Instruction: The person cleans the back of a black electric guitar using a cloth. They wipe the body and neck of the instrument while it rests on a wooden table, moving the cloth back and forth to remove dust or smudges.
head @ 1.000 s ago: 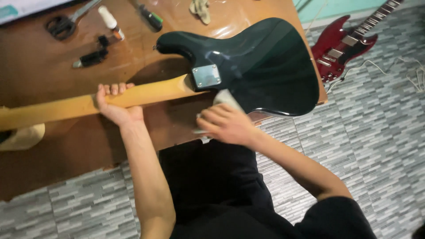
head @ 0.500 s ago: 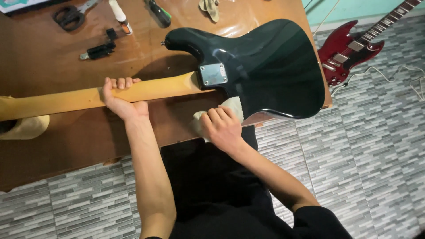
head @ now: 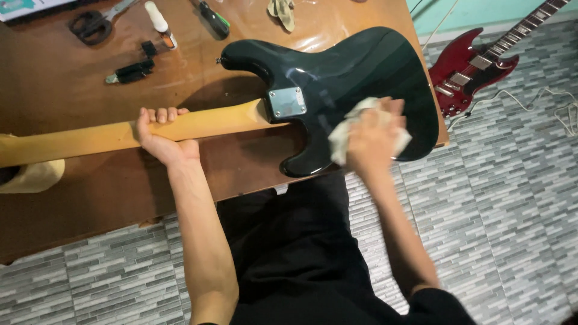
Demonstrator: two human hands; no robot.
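Head view: dark green electric guitar point(head: 361, 78) lying face down on wooden desk point(head: 72, 192), body at right, pale neck point(head: 108, 135) stretching left past frame edge; long axis running left to right, slightly tilted. Left hand point(head: 162, 135) clamped around neck midway, fingers point(head: 159, 113) curled over top edge. Right hand point(head: 373, 138), motion-blurred, closed on white cloth point(head: 343, 135) pressed against lower body near silver neck plate point(head: 287, 102). Beyond, on desk: scissors point(head: 90, 24), screwdriver point(head: 214, 18), small glue bottle point(head: 159, 21), black clip-like tool point(head: 129, 71). On tiled floor at right: red guitar point(head: 475, 69).
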